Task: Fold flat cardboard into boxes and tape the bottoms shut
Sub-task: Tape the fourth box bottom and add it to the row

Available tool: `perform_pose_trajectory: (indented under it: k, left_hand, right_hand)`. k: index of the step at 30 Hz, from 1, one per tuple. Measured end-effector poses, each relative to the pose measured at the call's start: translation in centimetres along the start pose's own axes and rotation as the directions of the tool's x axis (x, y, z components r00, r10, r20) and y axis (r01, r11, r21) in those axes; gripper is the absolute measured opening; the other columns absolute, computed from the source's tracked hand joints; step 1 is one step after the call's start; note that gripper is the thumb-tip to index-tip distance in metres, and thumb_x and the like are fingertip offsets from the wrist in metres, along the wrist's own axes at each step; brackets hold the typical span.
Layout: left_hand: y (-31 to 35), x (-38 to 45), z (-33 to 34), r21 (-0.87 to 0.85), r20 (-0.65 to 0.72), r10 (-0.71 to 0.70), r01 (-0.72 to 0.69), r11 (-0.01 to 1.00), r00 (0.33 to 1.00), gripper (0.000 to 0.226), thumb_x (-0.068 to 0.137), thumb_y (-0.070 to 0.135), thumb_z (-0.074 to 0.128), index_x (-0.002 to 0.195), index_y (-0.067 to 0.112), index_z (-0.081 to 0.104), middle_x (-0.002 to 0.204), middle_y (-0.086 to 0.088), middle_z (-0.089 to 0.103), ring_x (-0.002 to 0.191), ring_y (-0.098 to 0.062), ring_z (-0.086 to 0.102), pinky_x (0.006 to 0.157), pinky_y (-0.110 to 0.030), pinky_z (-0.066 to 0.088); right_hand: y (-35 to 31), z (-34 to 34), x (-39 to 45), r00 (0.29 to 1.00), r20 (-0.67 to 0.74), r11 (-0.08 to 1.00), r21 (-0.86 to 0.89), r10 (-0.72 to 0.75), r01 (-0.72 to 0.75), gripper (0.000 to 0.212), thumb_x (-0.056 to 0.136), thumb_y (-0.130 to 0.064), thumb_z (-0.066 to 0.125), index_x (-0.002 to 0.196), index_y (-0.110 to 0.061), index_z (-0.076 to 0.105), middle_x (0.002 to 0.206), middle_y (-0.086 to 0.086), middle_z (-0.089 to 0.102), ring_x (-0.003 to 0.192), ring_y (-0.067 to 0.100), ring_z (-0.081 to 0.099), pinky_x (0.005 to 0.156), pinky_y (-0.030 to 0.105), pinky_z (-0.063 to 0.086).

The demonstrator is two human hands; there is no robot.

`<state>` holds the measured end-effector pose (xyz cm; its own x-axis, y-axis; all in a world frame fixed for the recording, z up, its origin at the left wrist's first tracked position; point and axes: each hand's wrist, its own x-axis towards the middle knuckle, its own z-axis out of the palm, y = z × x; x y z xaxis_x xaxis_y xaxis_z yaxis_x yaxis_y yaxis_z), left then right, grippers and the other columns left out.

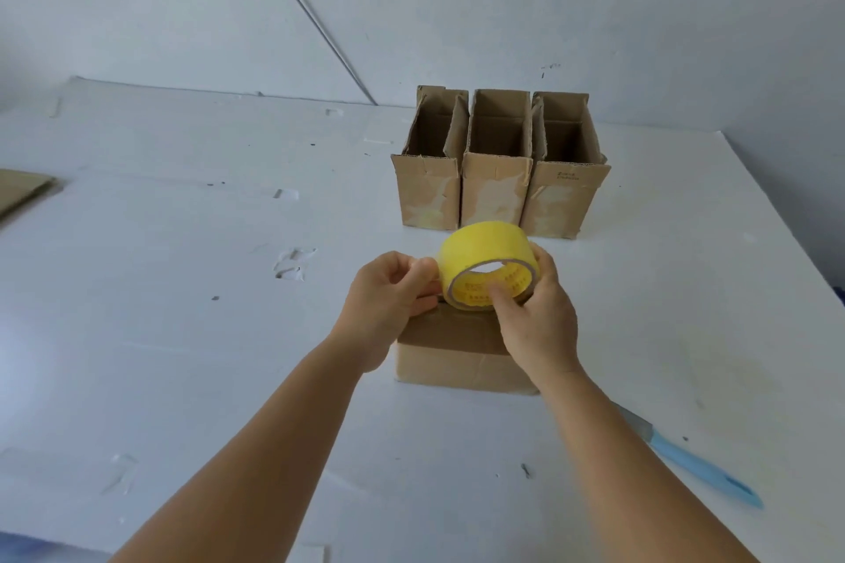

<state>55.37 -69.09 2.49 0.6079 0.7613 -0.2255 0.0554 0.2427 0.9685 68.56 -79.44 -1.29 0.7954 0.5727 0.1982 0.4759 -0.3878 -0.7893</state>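
Behind one tape roll point(484, 265), three boxes point(498, 165)

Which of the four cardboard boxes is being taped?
The near box, under both hands and the yellow tape roll, closed side up. The three boxes behind stand open-topped.

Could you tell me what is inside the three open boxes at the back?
The three open boxes show only bare cardboard walls and upright flaps; their near walls cover the bottoms, so any contents cannot be seen.
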Motion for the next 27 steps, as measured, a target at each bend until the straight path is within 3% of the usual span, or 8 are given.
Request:
perform_pose_trajectory:
  k: [4, 8, 13, 19, 21, 24, 27]
  left_hand:
    - [1.4, 0.8, -2.4, 0.190, 0.098, -0.072, 0.052, 0.980, 0.993, 0.022, 0.093, 0.019, 0.058, 0.083, 0.000, 0.061, 0.086, -0.013, 0.072, 0.085, -0.020, 0.071, 0.076, -0.026, 0.057]
    - [2.8, 1.4, -3.9, 0.241, 0.150, -0.153, 0.114, 0.964, 0.977, 0.020, 0.092, 0.016, 0.060, 0.079, 0.001, 0.061, 0.074, -0.011, 0.068, 0.073, -0.019, 0.070, 0.067, -0.023, 0.057]
    - [2.3, 2.1, -5.1, 0.264, 0.107, -0.170, 0.137, 0.955, 0.980, 0.020, 0.093, 0.020, 0.059, 0.080, 0.005, 0.059, 0.075, -0.007, 0.061, 0.066, -0.014, 0.066, 0.064, -0.022, 0.054]
    - [1.7, 2.6, -6.0, 0.324, 0.086, -0.110, 0.077, 0.943, 0.990, 0.014, 0.090, 0.014, 0.062, 0.080, 0.004, 0.064, 0.069, -0.004, 0.061, 0.059, -0.010, 0.058, 0.060, -0.020, 0.051]
    - [1.2, 2.5, -6.3, 0.320, 0.090, -0.110, 0.076, 0.944, 0.990, 0.011, 0.090, 0.012, 0.061, 0.082, 0.005, 0.063, 0.069, -0.004, 0.060, 0.059, -0.011, 0.057, 0.060, -0.022, 0.051]
    - [0.1, 2.4, -6.8, 0.313, 0.061, -0.111, 0.086, 0.946, 0.992, 0.010, 0.090, 0.012, 0.058, 0.082, 0.006, 0.059, 0.071, -0.006, 0.059, 0.060, -0.013, 0.057, 0.062, -0.024, 0.050]
    - [-0.6, 2.5, -7.0, 0.290, 0.044, -0.113, 0.096, 0.952, 0.993, 0.009, 0.091, 0.012, 0.056, 0.085, 0.006, 0.058, 0.073, -0.006, 0.059, 0.061, -0.014, 0.056, 0.064, -0.026, 0.050]
  right_hand:
    - [0.4, 0.1, 0.2, 0.999, -0.015, 0.999, -0.016, -0.045, 0.045, 0.033, 0.095, -0.039, 0.039, 0.126, -0.028, 0.042, 0.099, 0.008, 0.063, 0.088, 0.030, 0.059, 0.068, 0.032, 0.041]
    - [0.0, 0.2, 0.1, 0.993, -0.054, 0.994, 0.038, -0.102, 0.104, 0.037, 0.096, -0.041, 0.040, 0.128, -0.024, 0.045, 0.105, 0.005, 0.064, 0.092, 0.024, 0.059, 0.072, 0.027, 0.039]
    - [0.1, 0.1, 0.2, 0.986, 0.101, 0.990, -0.043, -0.132, 0.137, 0.048, 0.079, -0.057, 0.046, 0.117, -0.027, 0.052, 0.075, -0.007, 0.061, 0.079, 0.020, 0.058, 0.066, 0.033, 0.045]
    - [-0.3, -0.2, -0.3, 0.992, -0.076, 0.983, 0.147, -0.103, 0.113, 0.043, 0.086, -0.042, 0.045, 0.122, -0.020, 0.051, 0.102, -0.008, 0.059, 0.088, 0.015, 0.056, 0.071, 0.026, 0.041]
    - [-0.3, -0.3, -0.4, 0.991, -0.069, 0.980, 0.153, -0.118, 0.127, 0.044, 0.085, -0.044, 0.047, 0.123, -0.020, 0.051, 0.108, -0.008, 0.059, 0.093, 0.012, 0.056, 0.071, 0.018, 0.041]
    - [-0.4, -0.2, -0.4, 0.992, 0.003, 0.986, 0.107, -0.130, 0.128, 0.057, 0.078, -0.064, 0.042, 0.121, -0.027, 0.052, 0.098, -0.010, 0.062, 0.089, 0.013, 0.057, 0.070, 0.024, 0.042]
    - [-0.4, 0.0, -0.3, 0.993, 0.036, 0.992, 0.046, -0.117, 0.115, 0.066, 0.074, -0.071, 0.035, 0.122, -0.029, 0.052, 0.087, -0.015, 0.060, 0.084, 0.015, 0.055, 0.070, 0.028, 0.039]
